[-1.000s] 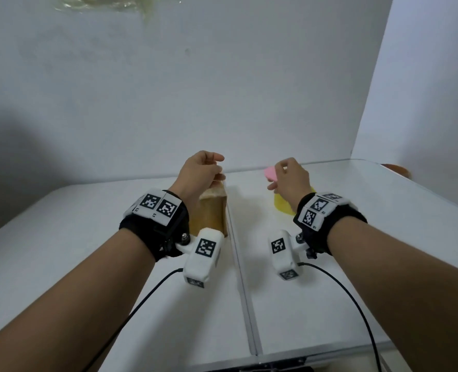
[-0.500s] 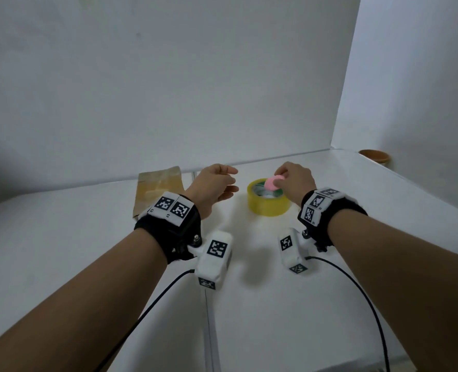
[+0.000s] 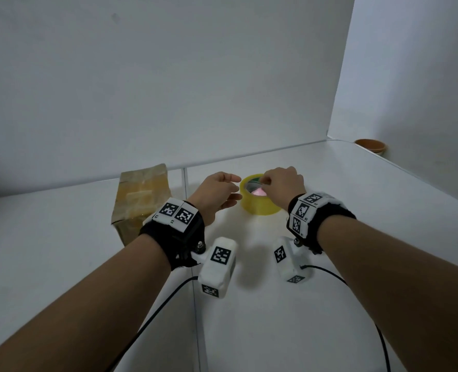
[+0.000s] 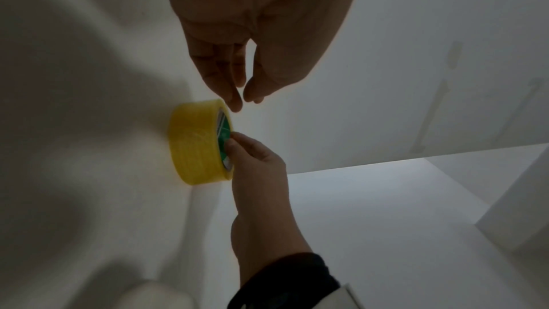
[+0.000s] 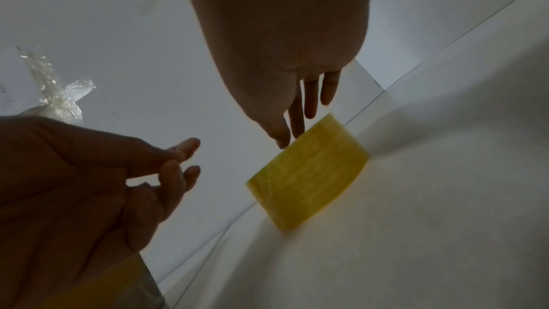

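Right hand (image 3: 281, 183) lowers a small pink piece (image 3: 259, 192), pinched, into the yellow adhesive-tape roll (image 3: 260, 206); left hand (image 3: 217, 193), fingers relaxed and empty, should steady the roll.

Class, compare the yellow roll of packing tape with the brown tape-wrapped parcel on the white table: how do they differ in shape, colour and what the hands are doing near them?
The yellow roll of packing tape is a round ring lying flat; the brown tape-wrapped parcel is a boxy block. The roll is bright yellow with a green inner label; the parcel is dull brown under glossy tape. The right hand reaches over the roll's top; neither hand touches the parcel, and the left hand hovers open beside the roll. Both rest on the white table.
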`<state>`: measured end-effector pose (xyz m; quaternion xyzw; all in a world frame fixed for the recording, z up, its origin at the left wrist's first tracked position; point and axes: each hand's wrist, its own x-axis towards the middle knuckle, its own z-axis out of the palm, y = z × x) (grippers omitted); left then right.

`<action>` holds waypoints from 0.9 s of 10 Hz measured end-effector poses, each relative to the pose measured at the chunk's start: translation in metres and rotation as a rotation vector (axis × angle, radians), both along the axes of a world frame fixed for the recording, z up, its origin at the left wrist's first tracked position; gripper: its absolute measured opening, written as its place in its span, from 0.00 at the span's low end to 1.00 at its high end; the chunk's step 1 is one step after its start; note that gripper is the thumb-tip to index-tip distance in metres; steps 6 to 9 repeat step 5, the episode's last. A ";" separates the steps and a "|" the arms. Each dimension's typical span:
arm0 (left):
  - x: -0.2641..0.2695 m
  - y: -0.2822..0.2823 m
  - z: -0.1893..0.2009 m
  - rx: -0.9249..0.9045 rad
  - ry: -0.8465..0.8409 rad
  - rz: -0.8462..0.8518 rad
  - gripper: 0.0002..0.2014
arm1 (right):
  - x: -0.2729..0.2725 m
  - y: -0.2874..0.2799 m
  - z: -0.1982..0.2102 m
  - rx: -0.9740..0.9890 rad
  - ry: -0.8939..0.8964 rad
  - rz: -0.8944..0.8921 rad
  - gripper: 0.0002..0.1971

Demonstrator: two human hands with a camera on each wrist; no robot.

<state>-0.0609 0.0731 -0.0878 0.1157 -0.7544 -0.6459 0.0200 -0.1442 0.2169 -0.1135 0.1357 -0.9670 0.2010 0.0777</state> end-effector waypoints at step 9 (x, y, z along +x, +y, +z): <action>0.078 -0.060 0.051 -0.075 0.176 0.132 0.10 | 0.084 -0.085 0.074 -0.267 0.145 0.189 0.19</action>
